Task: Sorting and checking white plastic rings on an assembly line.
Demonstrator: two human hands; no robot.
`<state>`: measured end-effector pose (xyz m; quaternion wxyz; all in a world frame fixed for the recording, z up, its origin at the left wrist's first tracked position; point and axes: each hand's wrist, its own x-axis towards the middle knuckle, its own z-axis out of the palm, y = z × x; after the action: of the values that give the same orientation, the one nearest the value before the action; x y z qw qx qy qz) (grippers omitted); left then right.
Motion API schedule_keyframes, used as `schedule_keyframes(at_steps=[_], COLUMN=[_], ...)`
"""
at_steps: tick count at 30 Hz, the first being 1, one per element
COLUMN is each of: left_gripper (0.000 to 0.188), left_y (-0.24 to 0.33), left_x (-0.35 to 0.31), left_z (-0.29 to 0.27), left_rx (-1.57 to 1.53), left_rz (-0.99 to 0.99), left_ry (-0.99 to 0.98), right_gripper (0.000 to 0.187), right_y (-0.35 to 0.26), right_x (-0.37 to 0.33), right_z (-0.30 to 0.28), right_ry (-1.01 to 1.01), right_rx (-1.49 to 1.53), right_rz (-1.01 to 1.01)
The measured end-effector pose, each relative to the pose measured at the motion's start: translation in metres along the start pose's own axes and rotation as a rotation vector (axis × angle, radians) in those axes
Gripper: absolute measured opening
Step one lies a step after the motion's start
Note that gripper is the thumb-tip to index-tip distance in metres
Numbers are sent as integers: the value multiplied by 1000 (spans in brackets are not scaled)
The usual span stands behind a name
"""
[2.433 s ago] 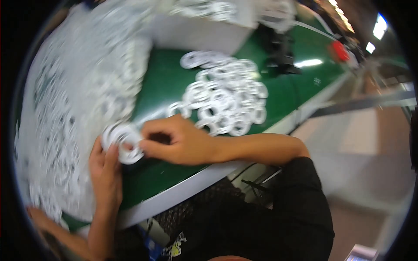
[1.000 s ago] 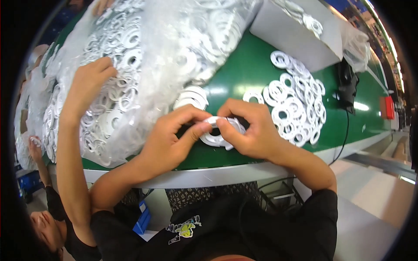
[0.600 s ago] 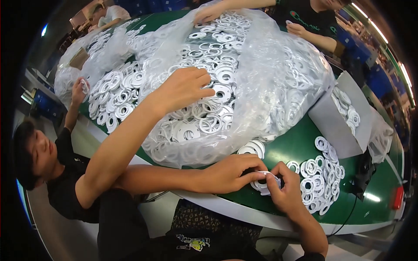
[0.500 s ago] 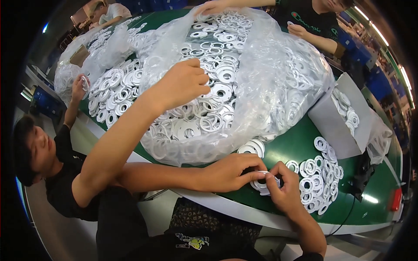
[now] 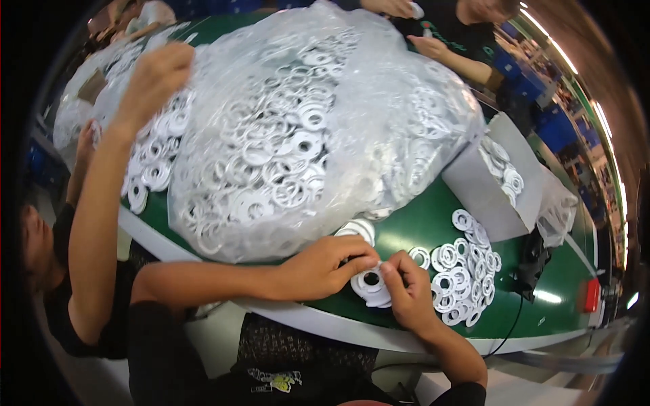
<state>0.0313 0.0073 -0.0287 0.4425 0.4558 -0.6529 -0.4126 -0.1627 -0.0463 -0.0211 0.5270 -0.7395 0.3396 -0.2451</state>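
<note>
In front of me, near the table edge, my left hand (image 5: pixel 332 267) and my right hand (image 5: pixel 412 291) meet with thumbs and fingertips pinched together. Just below the fingertips shows a white ring-shaped part (image 5: pixel 371 292) with a dark centre hole, its upper rim at my fingers. Whether its lower side rests on the table cannot be told. Close behind my left hand lie a few stacked white rings (image 5: pixel 357 229). To the right of my right hand spreads a loose pile of similar white rings (image 5: pixel 460 277).
A large clear plastic bag (image 5: pixel 386 135) full of white rings covers the middle of the green table (image 5: pixel 406 227). At right stand a grey carton (image 5: pixel 487 203) of rings, a black bundle (image 5: pixel 531 264) with a cable, and a red object (image 5: pixel 592 295). A co-worker's arm (image 5: pixel 101 183) rises at left; another person works across.
My view has shifted, so the scene sits farther left. The left co-worker's hand has moved away from the bag. The person across has let go of the bag, and its plastic now covers the rings.
</note>
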Motion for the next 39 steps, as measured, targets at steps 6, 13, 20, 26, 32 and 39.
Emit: schedule_keyframes(at_steps=[6, 13, 20, 26, 32, 39], left_gripper=[23, 25, 31, 24, 17, 31], left_y=[-1, -6, -2, 3, 28, 131], left_x=[3, 4, 9, 11, 9, -57], left_z=[0, -4, -5, -1, -11, 21], left_rx=[-81, -215, -423, -323, 272, 208], left_rz=[-3, -64, -222, -204, 233, 606], left_ry=[136, 137, 63, 16, -287, -427], right_gripper=[21, 23, 29, 27, 15, 10], right_y=[-14, -14, -9, 3, 11, 3], right_x=[1, 2, 30, 32, 30, 21], right_z=[1, -7, -67, -72, -46, -24], right_ry=[36, -124, 188, 307, 193, 202], right_rx=[235, 213, 691, 493, 241, -85], right_rz=[120, 298, 10, -51, 28, -109])
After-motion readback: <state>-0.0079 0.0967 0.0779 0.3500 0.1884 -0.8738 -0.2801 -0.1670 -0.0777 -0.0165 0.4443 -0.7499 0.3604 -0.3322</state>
